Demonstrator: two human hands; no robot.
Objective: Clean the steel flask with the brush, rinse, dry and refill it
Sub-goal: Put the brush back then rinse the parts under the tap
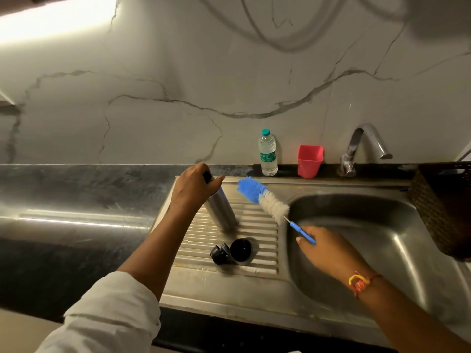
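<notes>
- The left hand [195,184] is wrapped around the top of the steel flask [221,210], which stands on the ribbed drainboard [257,240] left of the sink [382,240].
- The flask leans, base nearer, mouth tipped far and left; its long axis is close to upright.
- The right hand [322,247] pinches the blue handle of the brush [265,198], bristles pointing far-left, just beside the flask.
- The cap [241,250] and stopper [219,254] lie near, already off.
- Scrubbing looks about to begin; next, the bristle tip needs lining up with the mouth, which the left hand's fingers partly cover.
</notes>
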